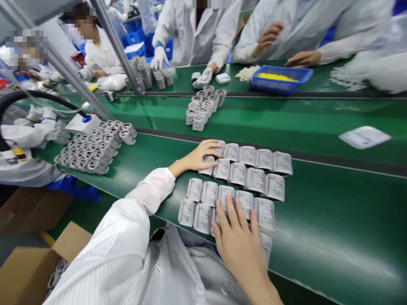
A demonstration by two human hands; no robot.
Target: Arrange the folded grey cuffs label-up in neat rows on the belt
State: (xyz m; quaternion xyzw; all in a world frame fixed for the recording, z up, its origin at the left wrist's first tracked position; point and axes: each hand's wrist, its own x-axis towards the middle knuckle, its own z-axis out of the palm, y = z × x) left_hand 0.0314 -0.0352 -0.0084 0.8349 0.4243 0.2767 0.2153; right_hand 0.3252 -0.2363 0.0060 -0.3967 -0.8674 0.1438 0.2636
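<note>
Several rolled grey cuffs with printed faces (255, 180) lie in rows on the green bench top in front of me. My left hand (202, 156) reaches to the left end of the two far rows, its fingers apart and resting over the end cuffs. Across the near rows, my right hand (238, 237) lies with its fingers spread and touches the cuffs (244, 201) from above. Its palm and fingers hide part of the nearest row. Neither hand is closed round a cuff.
More rolled cuffs stand grouped at left (92, 148) and on the conveyor belt (152, 112). A white flat piece (365, 137) lies on the belt at right. Across it, co-workers in white coats sit near a blue tray (280, 80). A cardboard box (28, 271) stands below left.
</note>
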